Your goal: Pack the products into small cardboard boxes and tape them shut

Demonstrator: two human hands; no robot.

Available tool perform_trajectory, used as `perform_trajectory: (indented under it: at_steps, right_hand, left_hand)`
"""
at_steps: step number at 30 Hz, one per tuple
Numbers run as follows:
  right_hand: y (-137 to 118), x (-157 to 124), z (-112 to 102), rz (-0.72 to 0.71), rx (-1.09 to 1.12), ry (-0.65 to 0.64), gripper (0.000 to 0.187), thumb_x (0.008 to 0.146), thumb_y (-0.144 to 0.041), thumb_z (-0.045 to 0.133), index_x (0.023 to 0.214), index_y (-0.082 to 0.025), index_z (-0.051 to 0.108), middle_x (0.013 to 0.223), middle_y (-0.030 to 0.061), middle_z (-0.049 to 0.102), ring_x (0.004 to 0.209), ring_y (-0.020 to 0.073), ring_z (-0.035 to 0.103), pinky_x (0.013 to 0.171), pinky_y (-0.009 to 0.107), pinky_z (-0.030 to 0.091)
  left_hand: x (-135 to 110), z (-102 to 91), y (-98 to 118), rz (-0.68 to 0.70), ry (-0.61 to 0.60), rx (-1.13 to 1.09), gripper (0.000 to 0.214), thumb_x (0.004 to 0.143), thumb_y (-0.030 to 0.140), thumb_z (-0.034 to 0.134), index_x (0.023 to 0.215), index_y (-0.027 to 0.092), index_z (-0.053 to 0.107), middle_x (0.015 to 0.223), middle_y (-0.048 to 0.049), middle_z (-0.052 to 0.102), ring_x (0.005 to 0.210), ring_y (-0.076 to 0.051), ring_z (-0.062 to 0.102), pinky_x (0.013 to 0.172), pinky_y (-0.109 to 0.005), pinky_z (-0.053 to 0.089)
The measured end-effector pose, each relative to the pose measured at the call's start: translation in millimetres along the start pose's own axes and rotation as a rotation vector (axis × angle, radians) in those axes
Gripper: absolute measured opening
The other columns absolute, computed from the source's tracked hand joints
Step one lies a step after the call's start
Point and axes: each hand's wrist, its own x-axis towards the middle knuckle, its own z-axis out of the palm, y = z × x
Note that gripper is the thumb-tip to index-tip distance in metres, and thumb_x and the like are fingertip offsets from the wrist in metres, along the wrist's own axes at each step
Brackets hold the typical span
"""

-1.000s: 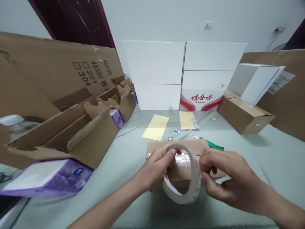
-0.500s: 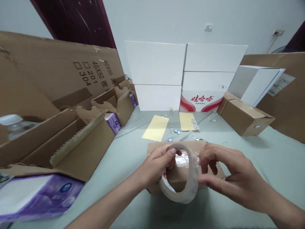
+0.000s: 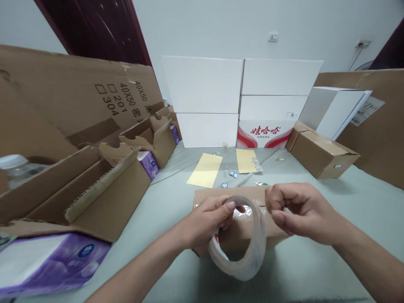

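Bright, even indoor light, a soft shadow beneath the clear ring-shaped packing-tape roll (image 3: 243, 269); wide-angle distortion bends the edges, which look perhaps slightly blurred.

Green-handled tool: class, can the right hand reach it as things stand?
Probably yes: the tool lies just past the carton, close beyond the right hand, and only the carton's edge lies between them.

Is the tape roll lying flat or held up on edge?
Held up on edge: the clear tape roll sits in the left hand, its hole facing sideways.
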Motion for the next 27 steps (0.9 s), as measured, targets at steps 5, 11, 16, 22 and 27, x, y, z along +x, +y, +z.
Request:
perform_trajectory:
  at_steps: [5, 11, 16, 22, 27]
  right_hand:
    - [6.6, 1.5, -5.6, -0.035, 0.008, 0.055, 0.024, 0.086, -0.022, 0.060, 0.066, -0.020, 0.048, 0.057, -0.0043, 0.048, 0.051, 0.0081, 0.040, 0.046, 0.021, 0.032]
    - [8.4, 7.6, -5.4, 0.004, -0.027, 0.131, 0.022, 0.087, -0.027, 0.065, 0.070, -0.019, 0.053, 0.060, -0.0036, 0.052, 0.053, 0.0086, 0.046, 0.047, 0.020, 0.036]
    - [11.8, 14.5, -3.8, -0.082, -0.113, 0.207, 0.010, 0.091, -0.030, 0.064, 0.092, -0.020, 0.063, 0.088, 0.0040, 0.065, 0.077, 0.0143, 0.062, 0.065, 0.027, 0.051]
    - [15.5, 11.4, -7.6, -0.326, -0.246, 0.294, 0.009, 0.096, -0.017, 0.056, 0.088, -0.021, 0.060, 0.090, 0.0053, 0.068, 0.087, 0.0161, 0.065, 0.074, 0.029, 0.053]
    - [27.0, 11.4, -2.7, -0.476, -0.374, 0.308, 0.015, 0.094, -0.007, 0.049, 0.094, -0.021, 0.056, 0.090, 0.0070, 0.066, 0.086, 0.0168, 0.064, 0.072, 0.030, 0.054]
  left_hand:
    - [-0.8, -9.4, 9.9, 0.008, -0.139, -0.071, 0.047, 0.081, 0.062, 0.063, 0.080, 0.015, 0.059, 0.052, 0.0076, 0.036, 0.051, -0.009, 0.029, 0.052, -0.026, 0.023]
    - [0.7, -27.5, 18.7, -0.022, -0.220, -0.037, 0.043, 0.082, 0.055, 0.066, 0.087, 0.013, 0.068, 0.052, 0.0066, 0.037, 0.053, -0.010, 0.033, 0.054, -0.026, 0.026]
    - [7.0, -37.3, 25.5, -0.035, -0.079, -0.069, 0.038, 0.074, 0.048, 0.075, 0.085, 0.012, 0.070, 0.052, 0.0058, 0.041, 0.054, -0.010, 0.039, 0.054, -0.024, 0.032]
    - [-3.1, -31.0, 38.5, -0.006, 0.135, -0.280, 0.035, 0.057, 0.034, 0.087, 0.067, 0.014, 0.061, 0.066, -0.0022, 0.061, 0.068, -0.015, 0.060, 0.067, -0.026, 0.050]
    - [-7.6, -15.3, 43.4, 0.207, 0.272, -0.550, 0.029, 0.058, 0.029, 0.086, 0.075, 0.015, 0.066, 0.071, -0.0013, 0.059, 0.072, -0.015, 0.059, 0.068, -0.027, 0.054]
